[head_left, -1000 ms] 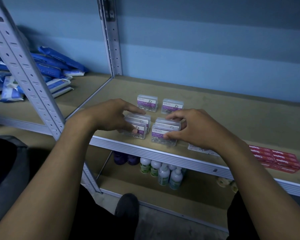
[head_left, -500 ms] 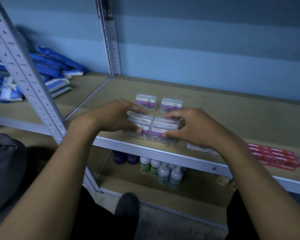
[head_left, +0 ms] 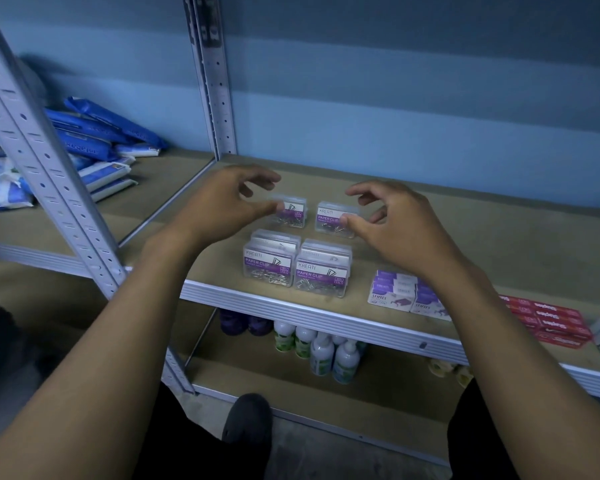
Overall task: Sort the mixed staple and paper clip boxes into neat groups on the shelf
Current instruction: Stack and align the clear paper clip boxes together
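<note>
Paper clip boxes: 4 groups of clear boxes with purple labels sit on the shelf (head_left: 471,237) in 2 rows of 2.
Front row: 2 short stacks, left stack (head_left: 270,263) and right stack (head_left: 323,271), stand just beside each other near the shelf's front edge.
Back row: a back-left box (head_left: 293,213) and a back-right box (head_left: 333,220) sit apart from each other, behind the stacks.
Left hand (head_left: 219,206): I hold it over the back-left box, fingers loosely curled, my thumb tip at the box's left end; I cannot tell whether it touches.
Right hand (head_left: 395,226): I hold it beside the back-right box, fingers loosely curled, thumb tip at the box's right end; contact is unclear.
Grip: both are apart, fingers spread from the thumbs, clamped on nothing that I can see.
Staple boxes: purple and white staple boxes (head_left: 395,292) lie flat in a tidy block right of the front stacks, partly under my right forearm; red staple boxes (head_left: 548,320) lie further right, near the front edge.
Lower shelf: white bottles (head_left: 323,351) stand in a cluster below.
Left bay: blue packets (head_left: 94,133) are piled on the neighbouring shelf.
</note>
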`<state>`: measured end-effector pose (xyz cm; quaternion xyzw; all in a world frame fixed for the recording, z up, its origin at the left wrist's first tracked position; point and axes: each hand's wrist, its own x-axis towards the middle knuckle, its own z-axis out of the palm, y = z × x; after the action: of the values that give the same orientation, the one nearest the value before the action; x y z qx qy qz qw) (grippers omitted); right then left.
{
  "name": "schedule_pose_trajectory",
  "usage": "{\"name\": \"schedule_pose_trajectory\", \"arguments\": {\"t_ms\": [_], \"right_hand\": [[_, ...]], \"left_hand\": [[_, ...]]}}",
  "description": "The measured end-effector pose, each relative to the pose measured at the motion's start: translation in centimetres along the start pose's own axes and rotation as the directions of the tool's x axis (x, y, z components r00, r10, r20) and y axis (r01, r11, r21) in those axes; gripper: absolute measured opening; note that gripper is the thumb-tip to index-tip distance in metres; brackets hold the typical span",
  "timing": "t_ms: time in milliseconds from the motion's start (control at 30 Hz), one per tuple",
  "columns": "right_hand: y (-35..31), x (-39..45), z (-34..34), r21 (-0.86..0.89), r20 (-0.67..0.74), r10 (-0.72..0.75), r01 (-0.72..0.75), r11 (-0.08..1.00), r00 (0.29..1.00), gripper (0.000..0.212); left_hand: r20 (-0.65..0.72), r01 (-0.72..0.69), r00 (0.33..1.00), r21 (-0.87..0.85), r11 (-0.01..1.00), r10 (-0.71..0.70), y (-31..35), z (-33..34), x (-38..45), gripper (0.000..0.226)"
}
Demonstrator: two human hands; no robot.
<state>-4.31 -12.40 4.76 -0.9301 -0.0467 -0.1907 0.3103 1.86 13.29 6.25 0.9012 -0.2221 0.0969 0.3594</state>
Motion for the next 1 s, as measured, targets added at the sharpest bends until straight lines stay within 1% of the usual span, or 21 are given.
{"name": "schedule_pose_trajectory", "arguments": {"t_ms": [67,167,267,400,500,567,667,833,1000], "right_hand": [[0.6,0.7,0.4,-0.026,0.008,0.002,-0.002,1.0,1.0,0.042],[1.2,1.7,0.8,-0.061,0.071,0.023,-0.018,0.998,0.997,0.048],[1.4,3.0,1.3,-0.085,0.117,0.035,-0.026,0.996,0.992,0.05],[1.4,4.4,1.9,-0.105,0.163,0.053,-0.036,0.994,0.985,0.052],[1.4,5.0,2.3,-0.099,0.186,0.057,-0.039,0.994,0.981,0.052],[1.6,5.3,2.7,-0.107,0.2,0.055,-0.034,0.994,0.978,0.05],[2.1,5.5,3.2,-0.106,0.214,0.071,-0.049,0.993,0.974,0.046],[2.8,5.8,3.5,-0.115,0.212,0.089,-0.065,0.991,0.973,0.034],[2.3,5.6,3.1,-0.086,0.182,0.085,-0.07,0.994,0.98,0.034]], "left_hand": [[0.012,-0.007,1.0,0.051,0.999,0.006,-0.6,0.4,1.0,0.054],[0.066,0.011,0.998,0.114,0.993,-0.019,-1.5,0.9,2.4,0.066],[0.098,0.031,0.994,0.141,0.99,-0.045,-2.1,1.1,3.5,0.068],[0.17,0.102,0.979,0.044,0.994,-0.108,-2.7,1.9,4.4,0.059],[0.234,0.101,0.966,0.04,0.994,-0.108,-3.2,2.3,5.0,0.05],[0.258,0.076,0.962,0.061,0.995,-0.089,-3.6,2.4,5.3,0.042],[0.246,0.024,0.968,0.106,0.994,-0.05,-3.9,2.6,5.9,0.033],[0.235,0.006,0.972,0.088,0.996,-0.027,-4.0,2.8,6.2,0.03],[0.211,-0.014,0.977,0.056,0.998,0.002,-3.6,2.2,5.7,0.029]]}}
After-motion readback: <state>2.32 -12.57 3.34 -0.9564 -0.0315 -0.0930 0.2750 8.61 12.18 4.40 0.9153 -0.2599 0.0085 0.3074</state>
